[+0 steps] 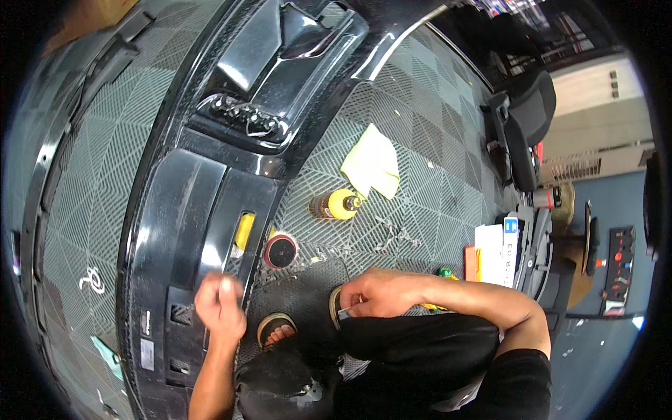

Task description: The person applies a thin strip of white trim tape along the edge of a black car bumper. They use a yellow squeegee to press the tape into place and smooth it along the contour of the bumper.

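My left hand (220,302) is closed against the lower edge of a glossy black car bumper (189,210), fingers pinched on something small that I cannot make out. My right hand (374,292) rests over my right knee, fingers curled around a small dark object near my sandal (336,304). My left foot in a sandal (274,329) stands on a black mat (301,287). A round red and black polishing pad (280,250) lies just beyond the mat, beside the bumper.
A yellow bottle (334,205) lies on the grey grid floor tiles (434,140), with a yellow cloth (372,162) behind it. Black office chair (525,119) and a tool cart with papers (500,252) stand at the right. A yellow item shows through a bumper slot (244,231).
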Tool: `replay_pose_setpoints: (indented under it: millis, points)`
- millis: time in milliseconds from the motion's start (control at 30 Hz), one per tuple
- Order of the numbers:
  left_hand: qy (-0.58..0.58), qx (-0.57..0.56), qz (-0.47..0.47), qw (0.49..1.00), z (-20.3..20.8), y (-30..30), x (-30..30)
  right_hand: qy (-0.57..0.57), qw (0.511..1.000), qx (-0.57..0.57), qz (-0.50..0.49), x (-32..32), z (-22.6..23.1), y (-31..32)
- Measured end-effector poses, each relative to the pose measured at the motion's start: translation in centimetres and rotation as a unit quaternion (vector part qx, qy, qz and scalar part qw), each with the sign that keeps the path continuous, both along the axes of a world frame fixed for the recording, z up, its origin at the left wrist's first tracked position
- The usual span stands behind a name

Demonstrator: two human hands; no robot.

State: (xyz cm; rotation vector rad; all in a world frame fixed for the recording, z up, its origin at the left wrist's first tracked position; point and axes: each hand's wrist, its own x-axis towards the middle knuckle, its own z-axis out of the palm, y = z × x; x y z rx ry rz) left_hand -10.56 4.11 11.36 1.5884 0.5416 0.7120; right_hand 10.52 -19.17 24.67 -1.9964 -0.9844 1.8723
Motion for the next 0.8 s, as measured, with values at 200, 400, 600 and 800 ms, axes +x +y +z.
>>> replay_pose_setpoints:
  millis: [200,400,600,800]
  points:
    - [-0.103,-0.071,-0.015,0.992,8.6,3.5,15.5,-0.075,0.995,0.049,0.038,1.9,3.9,0.7]
    - [-0.042,-0.044,-0.049,0.997,13.3,8.1,24.6,-0.156,0.985,0.064,0.039,5.9,11.6,-0.3]
    - [-0.003,0.059,-0.180,0.982,16.5,2.9,36.8,-0.236,0.957,0.160,-0.044,12.9,13.2,-1.8]
    - [0.035,0.193,-0.201,0.960,15.7,-4.3,49.5,-0.273,0.889,0.298,-0.217,20.4,5.2,-5.7]
